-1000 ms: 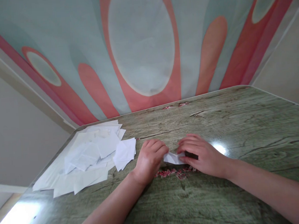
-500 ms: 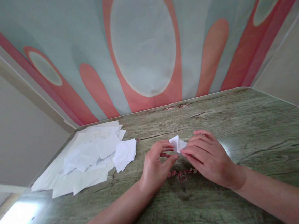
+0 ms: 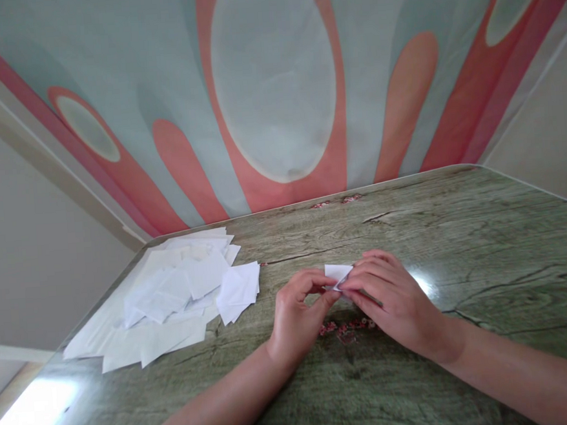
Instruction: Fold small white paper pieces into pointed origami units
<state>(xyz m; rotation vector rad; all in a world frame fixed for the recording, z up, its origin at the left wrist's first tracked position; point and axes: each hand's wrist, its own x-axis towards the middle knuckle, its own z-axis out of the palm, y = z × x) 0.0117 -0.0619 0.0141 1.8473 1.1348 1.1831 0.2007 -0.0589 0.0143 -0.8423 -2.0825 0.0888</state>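
A small folded piece of white paper (image 3: 337, 272) is held between my two hands, just above the wood-patterned table (image 3: 296, 399). My left hand (image 3: 300, 308) pinches its left side between thumb and fingertips. From the right, my right hand (image 3: 391, 302) grips the other side, its fingers bent over the paper. A fold with a pointed flap shows at the top; the lower part of the paper is hidden behind my fingers.
Left of my hands lies a small stack of square white papers (image 3: 239, 290). Beyond it spreads a larger heap of white sheets (image 3: 176, 340) toward the table's left edge. A patterned pink and grey-blue wall covering (image 3: 286, 186) rises behind the table.
My left thumb and fingers have closed onto the paper, where they were apart before. The paper has changed shape, now showing a flatter triangular flap. The stacks stay as they were.
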